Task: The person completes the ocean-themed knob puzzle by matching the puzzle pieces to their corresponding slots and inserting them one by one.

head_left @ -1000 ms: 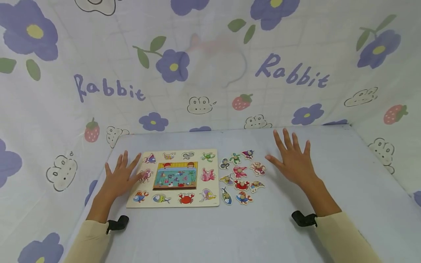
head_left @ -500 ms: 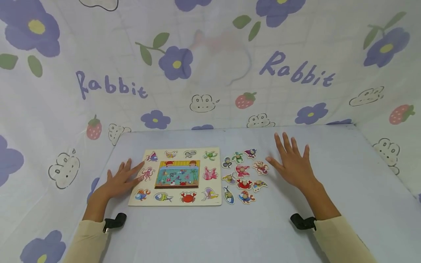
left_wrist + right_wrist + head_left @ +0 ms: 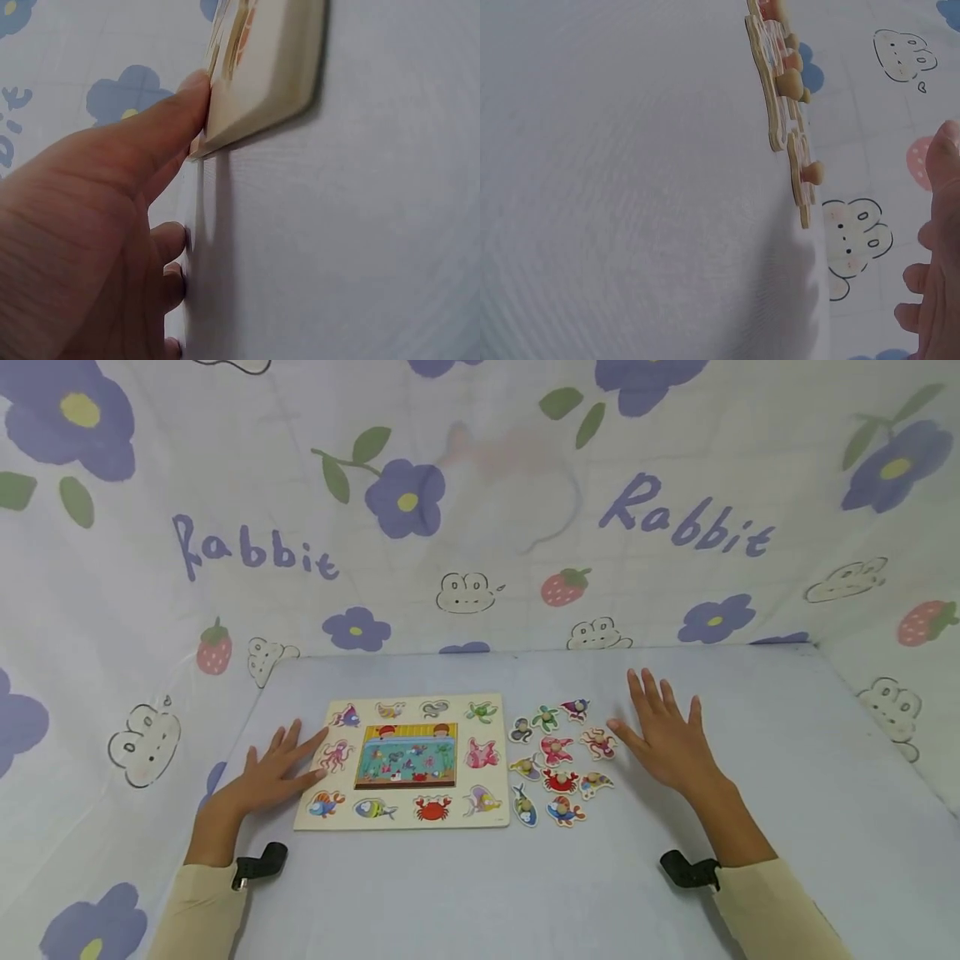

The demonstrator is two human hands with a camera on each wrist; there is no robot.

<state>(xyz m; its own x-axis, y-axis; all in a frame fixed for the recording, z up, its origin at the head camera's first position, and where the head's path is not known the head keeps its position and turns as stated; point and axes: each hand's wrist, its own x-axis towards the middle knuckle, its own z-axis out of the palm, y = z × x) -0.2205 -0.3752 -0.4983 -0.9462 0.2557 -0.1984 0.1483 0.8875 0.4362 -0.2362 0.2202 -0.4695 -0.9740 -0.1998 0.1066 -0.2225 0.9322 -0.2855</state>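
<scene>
A wooden puzzle board point(image 3: 345, 818) with printed sea animals round an aquarium picture lies flat on the table. My left hand point(image 3: 262, 781) rests at its left edge, fingers spread, with thumb and index finger on the board. In the left wrist view the thumb point(image 3: 161, 131) touches the board's face point(image 3: 259, 97). To the right of the board lie several knobbed puzzle pieces, among them a red crab piece point(image 3: 560, 781), a pink octopus piece point(image 3: 597, 743) and a hermit crab piece point(image 3: 566, 811). My right hand point(image 3: 671, 743) hovers beside them, fingers spread, holding nothing.
The table point(image 3: 450, 893) is covered in pale cloth. A curtain point(image 3: 510, 527) printed with flowers, strawberries and rabbits hangs behind it and at both sides. Each wrist wears a black camera, such as the right camera point(image 3: 688, 870).
My left hand has come down onto the board's left edge. My right hand has lowered slightly, still spread. Board and pieces shift a little in view along with the background.
</scene>
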